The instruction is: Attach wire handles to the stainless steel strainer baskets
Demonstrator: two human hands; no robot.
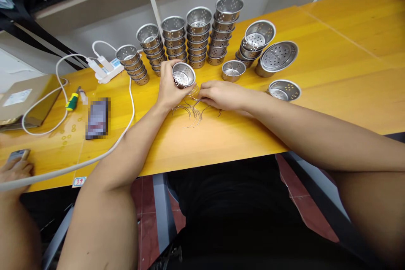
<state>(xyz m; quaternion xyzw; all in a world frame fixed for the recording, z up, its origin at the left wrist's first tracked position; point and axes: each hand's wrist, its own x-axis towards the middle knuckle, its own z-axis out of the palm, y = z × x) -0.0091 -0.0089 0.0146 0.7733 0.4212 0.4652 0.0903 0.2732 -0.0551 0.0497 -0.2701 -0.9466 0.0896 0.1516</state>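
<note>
My left hand is closed around a small perforated metal cup, its open top facing up and tilted toward me. Below and beside it, thin curved metal wires lie loosely on the yellow table. My right hand reaches in from the right with fingers bent and tips pinched at one of these wires; the exact grip is partly hidden. Behind my hands stand several stacks of similar cups. A single cup sits just beyond my right hand, and another cup rests behind my right forearm.
Leaning cups and a wider perforated bowl stand at the back right. To the left are a power strip, a white cable, a green-yellow screwdriver, a blurred phone and a cardboard box. Another person's hand holds a phone.
</note>
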